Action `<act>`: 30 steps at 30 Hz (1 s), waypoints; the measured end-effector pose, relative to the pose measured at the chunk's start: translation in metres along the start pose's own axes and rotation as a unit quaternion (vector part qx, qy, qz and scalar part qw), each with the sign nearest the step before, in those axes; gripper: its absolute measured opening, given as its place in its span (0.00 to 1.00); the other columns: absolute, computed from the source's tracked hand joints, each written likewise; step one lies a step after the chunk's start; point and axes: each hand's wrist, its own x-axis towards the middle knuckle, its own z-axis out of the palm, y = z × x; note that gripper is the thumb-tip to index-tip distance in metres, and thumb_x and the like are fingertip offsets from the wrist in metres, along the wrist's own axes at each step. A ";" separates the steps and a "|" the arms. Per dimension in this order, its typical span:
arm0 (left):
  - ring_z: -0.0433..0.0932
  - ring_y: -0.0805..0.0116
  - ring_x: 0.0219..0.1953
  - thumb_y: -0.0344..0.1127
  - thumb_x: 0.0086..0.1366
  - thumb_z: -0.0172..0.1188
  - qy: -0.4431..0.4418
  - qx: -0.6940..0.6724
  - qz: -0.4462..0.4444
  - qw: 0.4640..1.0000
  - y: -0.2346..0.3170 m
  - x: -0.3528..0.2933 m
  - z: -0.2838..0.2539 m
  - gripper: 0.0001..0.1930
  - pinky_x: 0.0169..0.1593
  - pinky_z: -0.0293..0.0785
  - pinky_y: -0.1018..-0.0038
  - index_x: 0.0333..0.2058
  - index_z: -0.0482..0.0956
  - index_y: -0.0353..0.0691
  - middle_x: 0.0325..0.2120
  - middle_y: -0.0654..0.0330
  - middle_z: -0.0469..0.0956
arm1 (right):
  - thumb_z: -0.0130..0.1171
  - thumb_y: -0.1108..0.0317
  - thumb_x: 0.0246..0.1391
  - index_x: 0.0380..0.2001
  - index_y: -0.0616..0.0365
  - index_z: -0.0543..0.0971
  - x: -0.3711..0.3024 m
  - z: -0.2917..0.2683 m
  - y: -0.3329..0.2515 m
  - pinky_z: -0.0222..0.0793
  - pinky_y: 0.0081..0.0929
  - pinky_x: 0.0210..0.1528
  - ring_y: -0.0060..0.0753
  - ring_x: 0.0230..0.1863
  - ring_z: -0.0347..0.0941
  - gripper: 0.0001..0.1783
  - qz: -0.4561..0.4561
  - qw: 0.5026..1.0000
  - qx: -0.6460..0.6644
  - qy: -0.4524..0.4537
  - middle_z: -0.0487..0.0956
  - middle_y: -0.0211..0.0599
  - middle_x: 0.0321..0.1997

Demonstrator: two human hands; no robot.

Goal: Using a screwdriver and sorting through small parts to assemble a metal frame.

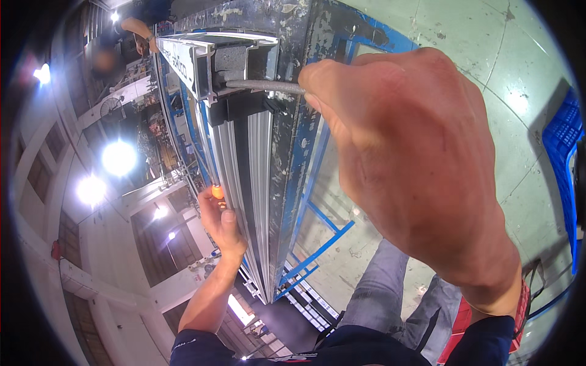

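Note:
My right hand (415,146), large in the foreground, is closed with thumb and finger pinching a grey, rough-surfaced thin rod (265,86). The rod's far end reaches into the open end of a long aluminium profile (268,158) with a dark channel. A printed white side (178,56) shows at that end. Lower down, my left hand (224,229) is beside the profile's left edge, its fingers curled around a small orange object (217,191). Most of that object is hidden by the fingers, so its kind is unclear.
The profile lies along a worn, dark-and-blue steel bench (296,122). Blue frame bars (323,247) stand below it. A blue plastic crate (563,137) is at the right, a red container (462,320) by my legs. Another person's hand (140,33) touches the bench's far left.

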 end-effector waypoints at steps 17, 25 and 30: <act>0.72 0.71 0.43 0.76 0.60 0.57 0.012 0.054 -0.014 0.998 -0.007 -0.003 -0.003 0.45 0.48 0.68 0.73 0.51 0.68 0.31 0.40 0.59 0.74 | 0.66 0.75 0.52 0.36 0.58 0.84 0.002 0.025 0.015 0.67 0.38 0.37 0.49 0.30 0.75 0.07 -0.089 0.982 0.073 0.148 0.79 0.41 0.26; 0.72 0.72 0.42 0.77 0.61 0.55 -0.010 0.037 -0.039 0.999 -0.007 -0.002 -0.005 0.46 0.47 0.68 0.74 0.52 0.68 0.31 0.38 0.60 0.75 | 0.65 0.75 0.53 0.37 0.58 0.84 0.021 0.027 0.007 0.68 0.38 0.37 0.49 0.31 0.75 0.07 -0.084 0.985 0.062 0.137 0.80 0.41 0.27; 0.73 0.74 0.39 0.75 0.61 0.55 0.007 0.044 -0.032 0.999 -0.006 -0.003 -0.008 0.44 0.44 0.68 0.76 0.51 0.68 0.32 0.36 0.60 0.76 | 0.65 0.76 0.53 0.38 0.58 0.84 0.017 0.029 0.005 0.68 0.37 0.37 0.48 0.31 0.76 0.08 -0.084 0.986 0.062 0.130 0.80 0.41 0.27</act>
